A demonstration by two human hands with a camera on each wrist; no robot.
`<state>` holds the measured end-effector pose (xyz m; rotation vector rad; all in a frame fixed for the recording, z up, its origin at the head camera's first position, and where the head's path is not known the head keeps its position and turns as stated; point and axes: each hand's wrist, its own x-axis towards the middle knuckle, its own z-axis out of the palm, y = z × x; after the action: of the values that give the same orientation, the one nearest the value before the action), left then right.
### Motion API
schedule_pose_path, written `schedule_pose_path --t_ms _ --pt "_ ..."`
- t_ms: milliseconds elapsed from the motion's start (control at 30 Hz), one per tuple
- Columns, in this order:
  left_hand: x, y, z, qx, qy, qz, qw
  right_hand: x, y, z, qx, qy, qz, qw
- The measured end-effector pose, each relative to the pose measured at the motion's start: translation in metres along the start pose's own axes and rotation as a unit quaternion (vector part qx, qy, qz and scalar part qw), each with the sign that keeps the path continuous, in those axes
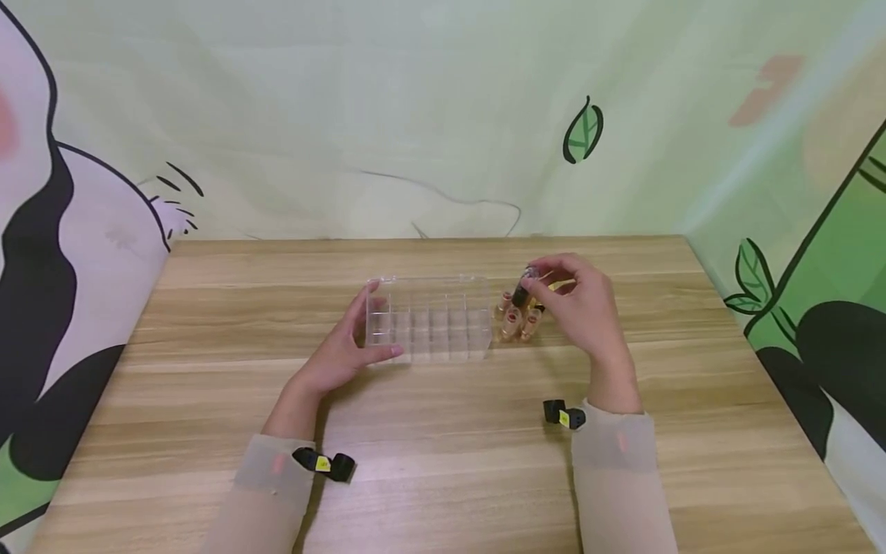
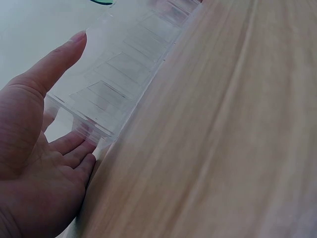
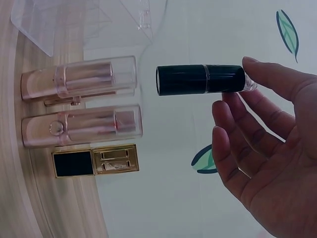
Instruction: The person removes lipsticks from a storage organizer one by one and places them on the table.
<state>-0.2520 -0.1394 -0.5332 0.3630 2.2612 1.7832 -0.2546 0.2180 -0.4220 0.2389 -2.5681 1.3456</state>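
Observation:
A clear plastic organizer box (image 1: pixel 439 338) with several compartments stands on the table. My left hand (image 1: pixel 335 354) holds its left end, thumb along the front and fingers behind; the left wrist view shows the thumb (image 2: pixel 64 57) on the clear wall. To the right of the box, my right hand (image 1: pixel 584 315) pinches a black lipstick tube (image 3: pixel 198 79) by its clear end. The tube is raised above the table. Below it stand pinkish lipsticks with clear caps (image 3: pixel 94 77), another partly hidden behind them, and a black and gold lipstick (image 3: pixel 94 161).
The wooden table (image 1: pixel 443 462) meets a pale green printed cloth (image 1: pixel 311 115) at its back edge. Cartoon-patterned cloth also flanks both sides. Each wrist carries a small black camera (image 1: pixel 564 415). The standing lipsticks are close to the box's right end.

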Motion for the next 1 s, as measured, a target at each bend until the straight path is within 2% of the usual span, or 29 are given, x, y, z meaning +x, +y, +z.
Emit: schedule_pose_path --t_ms 667,1000 --pt "0.002 -0.004 -0.001 0.019 -0.001 -0.002 0.9998 -0.002 0.007 -0.014 0.021 0.006 0.029 0.999" --pt "0.001 -0.004 -0.002 0.018 0.0 0.002 0.9998 -0.004 0.011 -0.023 0.001 0.004 0.04 0.999"
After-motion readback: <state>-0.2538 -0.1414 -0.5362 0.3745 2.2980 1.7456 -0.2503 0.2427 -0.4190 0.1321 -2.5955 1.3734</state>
